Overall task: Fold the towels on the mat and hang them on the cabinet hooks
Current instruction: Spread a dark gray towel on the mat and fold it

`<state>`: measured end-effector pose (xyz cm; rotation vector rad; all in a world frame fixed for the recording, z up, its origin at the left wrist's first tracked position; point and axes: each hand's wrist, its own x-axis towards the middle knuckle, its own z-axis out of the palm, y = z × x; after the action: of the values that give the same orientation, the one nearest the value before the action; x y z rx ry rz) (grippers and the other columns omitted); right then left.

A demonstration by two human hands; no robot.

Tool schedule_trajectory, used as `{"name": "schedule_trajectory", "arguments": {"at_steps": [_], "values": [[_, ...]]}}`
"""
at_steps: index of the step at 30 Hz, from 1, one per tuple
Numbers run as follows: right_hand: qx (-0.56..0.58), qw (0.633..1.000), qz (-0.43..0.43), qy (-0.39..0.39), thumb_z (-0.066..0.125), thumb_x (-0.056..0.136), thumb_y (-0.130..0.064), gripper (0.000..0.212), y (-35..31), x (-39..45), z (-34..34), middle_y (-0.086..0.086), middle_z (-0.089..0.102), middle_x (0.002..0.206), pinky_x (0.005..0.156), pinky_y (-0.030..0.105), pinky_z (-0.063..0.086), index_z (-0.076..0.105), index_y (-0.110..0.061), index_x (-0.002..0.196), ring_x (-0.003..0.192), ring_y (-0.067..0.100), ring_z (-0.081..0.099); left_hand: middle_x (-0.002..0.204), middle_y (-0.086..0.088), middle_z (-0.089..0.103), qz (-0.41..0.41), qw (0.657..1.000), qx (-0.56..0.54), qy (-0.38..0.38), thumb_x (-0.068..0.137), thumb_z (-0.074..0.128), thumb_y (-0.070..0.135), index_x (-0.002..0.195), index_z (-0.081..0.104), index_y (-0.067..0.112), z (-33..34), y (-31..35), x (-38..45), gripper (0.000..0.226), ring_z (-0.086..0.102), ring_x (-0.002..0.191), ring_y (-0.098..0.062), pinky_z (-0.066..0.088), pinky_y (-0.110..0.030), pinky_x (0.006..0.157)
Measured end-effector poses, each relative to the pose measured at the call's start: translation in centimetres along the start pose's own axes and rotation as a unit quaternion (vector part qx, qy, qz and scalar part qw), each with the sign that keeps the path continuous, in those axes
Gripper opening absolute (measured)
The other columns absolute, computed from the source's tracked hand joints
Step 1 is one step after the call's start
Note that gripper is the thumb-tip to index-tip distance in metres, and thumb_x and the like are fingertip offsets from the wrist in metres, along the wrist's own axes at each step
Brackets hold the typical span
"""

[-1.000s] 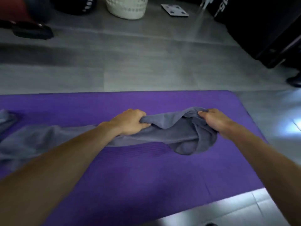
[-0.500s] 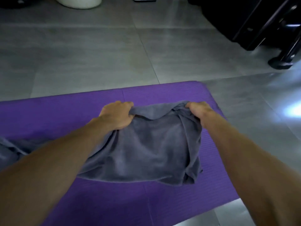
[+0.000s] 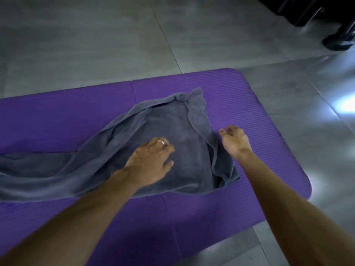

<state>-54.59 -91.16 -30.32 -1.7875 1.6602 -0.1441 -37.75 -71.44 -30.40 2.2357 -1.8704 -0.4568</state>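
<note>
A grey towel (image 3: 178, 123) lies spread and rumpled on the purple mat (image 3: 240, 96), its left end trailing off toward the left edge of view. My left hand (image 3: 151, 162) hovers over the towel's middle, fingers loosely curled, holding nothing. My right hand (image 3: 235, 139) is just right of the towel's folded right edge, above the mat, fingers loosely bent and empty. The cabinet hooks are out of view.
Grey floor tiles (image 3: 96, 45) surround the mat. A dark piece of furniture with a black foot (image 3: 336, 43) stands at the top right. Bright light glares on the floor at the right.
Both hands have let go of the towel's far edge and pulled back toward me. The towel now lies on the mat. The view has tilted down.
</note>
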Motion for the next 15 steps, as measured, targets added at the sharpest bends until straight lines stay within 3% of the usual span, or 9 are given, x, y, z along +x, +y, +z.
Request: {"name": "schedule_trajectory", "arguments": {"at_steps": [3, 6, 8, 10, 13, 15], "values": [[-0.006, 0.998, 0.050, 0.035, 0.064, 0.089, -0.023, 0.031, 4.6, -3.2, -1.4, 0.014, 0.067, 0.116, 0.096, 0.036, 0.043, 0.065, -0.005, 0.114, 0.114, 0.033, 0.058, 0.119, 0.000, 0.056, 0.066, 0.997, 0.021, -0.032, 0.080, 0.061, 0.055, 0.114, 0.062, 0.022, 3.4, 2.0, -3.4, 0.048, 0.054, 0.110, -0.021, 0.046, -0.038, 0.093], [0.051, 0.995, 0.069, -0.047, 0.075, 0.079, -0.019, 0.017, 7.5, -5.8, -1.9, 0.006, 0.073, 0.097, 0.089, 0.035, 0.052, 0.074, -0.015, 0.095, 0.097, 0.023, 0.067, 0.105, 0.000, 0.061, 0.054, 0.993, 0.095, -0.051, 0.068, 0.073, 0.057, 0.103, 0.067, 0.023, 5.2, 2.3, -4.6, 0.048, 0.058, 0.099, -0.021, 0.049, -0.038, 0.081], [0.023, 0.996, 0.049, -0.065, 0.079, 0.075, -0.018, 0.008, 8.5, -6.6, -1.2, 0.005, 0.072, 0.089, 0.088, 0.035, 0.051, 0.072, -0.020, 0.080, 0.090, 0.021, 0.065, 0.096, 0.001, 0.063, 0.031, 0.993, 0.103, -0.037, 0.073, 0.076, 0.045, 0.095, 0.067, 0.023, 5.1, 2.5, -4.5, 0.032, 0.059, 0.092, -0.020, 0.049, -0.037, 0.075], [-0.026, 0.999, 0.009, -0.034, 0.078, 0.075, -0.020, 0.014, 8.6, -7.0, -0.5, 0.003, 0.069, 0.085, 0.090, 0.034, 0.048, 0.066, -0.025, 0.070, 0.092, 0.021, 0.062, 0.096, 0.003, 0.062, 0.020, 0.996, 0.084, -0.018, 0.088, 0.065, 0.031, 0.097, 0.065, 0.022, 4.6, 2.8, -4.1, 0.012, 0.057, 0.093, -0.018, 0.046, -0.035, 0.078], [0.012, 0.999, -0.012, 0.029, 0.070, 0.081, -0.011, 0.015, 8.1, -7.9, -0.7, 0.003, 0.063, 0.079, 0.072, 0.022, 0.041, 0.058, -0.018, 0.075, 0.082, 0.022, 0.061, 0.109, 0.005, 0.059, 0.019, 0.998, -0.029, -0.045, 0.099, 0.044, 0.028, 0.108, 0.060, 0.019, 4.2, 3.4, -3.7, 0.020, 0.052, 0.108, -0.015, 0.043, -0.032, 0.091], [-0.003, 0.995, 0.032, 0.097, 0.065, 0.083, -0.011, 0.008, 9.1, -8.2, -1.8, 0.010, 0.065, 0.086, 0.075, 0.024, 0.042, 0.058, -0.013, 0.086, 0.089, 0.026, 0.062, 0.113, 0.006, 0.057, 0.034, 0.993, -0.079, -0.075, 0.099, 0.043, 0.029, 0.111, 0.058, 0.020, 4.0, 4.1, -4.0, 0.021, 0.050, 0.111, -0.012, 0.042, -0.031, 0.094]]}}
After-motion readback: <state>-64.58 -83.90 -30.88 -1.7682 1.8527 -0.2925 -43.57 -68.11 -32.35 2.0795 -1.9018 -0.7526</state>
